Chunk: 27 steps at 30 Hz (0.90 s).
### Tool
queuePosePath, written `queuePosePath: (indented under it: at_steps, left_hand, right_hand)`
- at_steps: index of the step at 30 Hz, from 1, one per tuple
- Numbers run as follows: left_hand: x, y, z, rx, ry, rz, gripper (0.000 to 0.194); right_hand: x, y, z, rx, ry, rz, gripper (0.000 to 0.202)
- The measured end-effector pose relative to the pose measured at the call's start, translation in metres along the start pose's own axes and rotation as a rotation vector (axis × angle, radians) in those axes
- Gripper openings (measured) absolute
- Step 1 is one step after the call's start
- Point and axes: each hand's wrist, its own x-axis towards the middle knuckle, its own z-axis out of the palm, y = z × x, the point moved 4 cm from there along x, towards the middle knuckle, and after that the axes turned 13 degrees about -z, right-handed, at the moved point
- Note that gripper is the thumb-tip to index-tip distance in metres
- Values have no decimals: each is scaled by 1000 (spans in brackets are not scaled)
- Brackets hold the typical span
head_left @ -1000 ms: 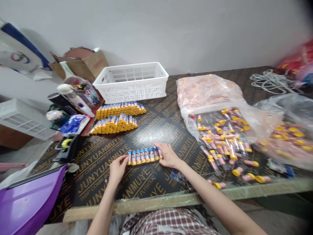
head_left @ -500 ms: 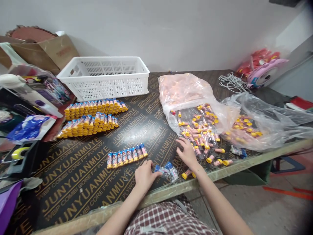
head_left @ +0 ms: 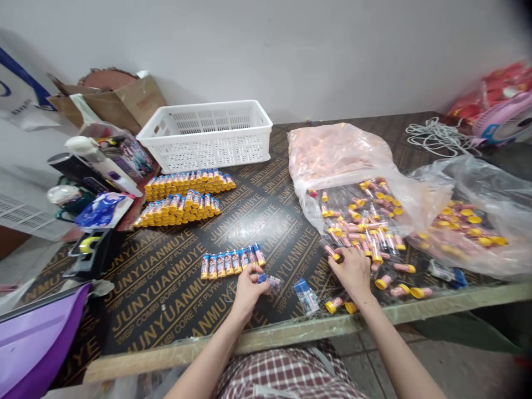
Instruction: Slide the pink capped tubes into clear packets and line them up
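My left hand (head_left: 249,288) pinches the blue end of a small clear packet (head_left: 274,284), just in front of a row of blue-and-yellow labelled tubes (head_left: 233,262). My right hand (head_left: 352,271) has its fingertips closed on a pink tube with a yellow cap (head_left: 331,251) at the near left edge of a loose pile of such tubes (head_left: 361,227). Between my hands lies another blue-topped packet (head_left: 306,296). Two pink tubes (head_left: 333,305) lie close to my right wrist, by the table edge.
Stacked labelled tubes (head_left: 178,209) stand before a white basket (head_left: 208,145). A large plastic bag (head_left: 341,152) lies behind the pile; another bag (head_left: 469,183) is at right. A tape dispenser (head_left: 89,252), bottles and a purple object (head_left: 50,338) are left.
The view has turned left. My left hand has taken hold of a packet, separating it from the other one. My right hand has moved to a pink tube at the pile's edge and closed on it.
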Motion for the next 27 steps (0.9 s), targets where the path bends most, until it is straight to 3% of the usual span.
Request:
queuePosePath:
  at_steps: [3, 8, 11, 15, 20, 27]
  left_hand:
    - [-2, 8, -2, -90, -23, -50, 50]
    - [-2, 19, -4, -160, -17, -85, 27]
    - [-1, 25, -6, -239, -9, -74, 28]
    - [1, 31, -15, -294, 61, -46, 30]
    - [3, 33, -22, -319, 140, -16, 34]
    - [3, 30, -22, -304, 164, -6, 38]
  right_hand:
    - [3, -21, 2, 211, -1, -10, 20]
    - [-6, -72, 5, 894, -25, 102, 30]
    - [-15, -93, 7, 1119, -20, 180, 34]
    - [-28, -106, 5, 1160, 45, 146, 30]
    - [-39, -120, -8, 1004, 129, -46, 16]
    - [-42, -134, -8, 902, 88, -195, 19]
